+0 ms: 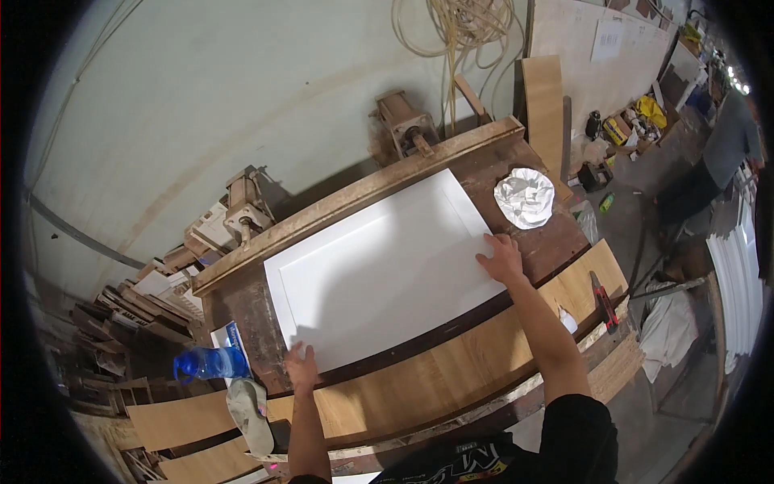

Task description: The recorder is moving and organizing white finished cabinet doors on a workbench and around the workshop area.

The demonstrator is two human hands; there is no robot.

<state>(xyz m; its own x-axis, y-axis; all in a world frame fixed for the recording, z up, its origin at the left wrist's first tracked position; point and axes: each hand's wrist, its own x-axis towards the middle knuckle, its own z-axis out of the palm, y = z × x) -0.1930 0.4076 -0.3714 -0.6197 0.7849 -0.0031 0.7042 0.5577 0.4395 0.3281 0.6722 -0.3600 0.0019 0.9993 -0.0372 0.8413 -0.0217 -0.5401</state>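
A white rectangular panel (379, 266) with a recessed middle and a raised frame lies flat on a dark brown workbench (238, 310). My left hand (301, 369) is at its near left corner, fingers a little apart and touching the edge. At the right edge, my right hand (505, 259) rests with thumb and fingers spread, the fingertips on the panel's rim. Neither hand visibly wraps round the panel. Shadow falls across much of the white surface. Beyond my right hand sits a crumpled white cloth-like bundle (524, 198) on the bench.
A wooden rail (363, 198) with two piston-like cylinders (401, 121) runs along the far side. Wood-coloured boards (427, 371) lie along the near side, with a red utility knife (603, 302) and a small white bottle (568, 319). A blue water bottle (211, 363) lies left. Another person (721, 153) stands far right.
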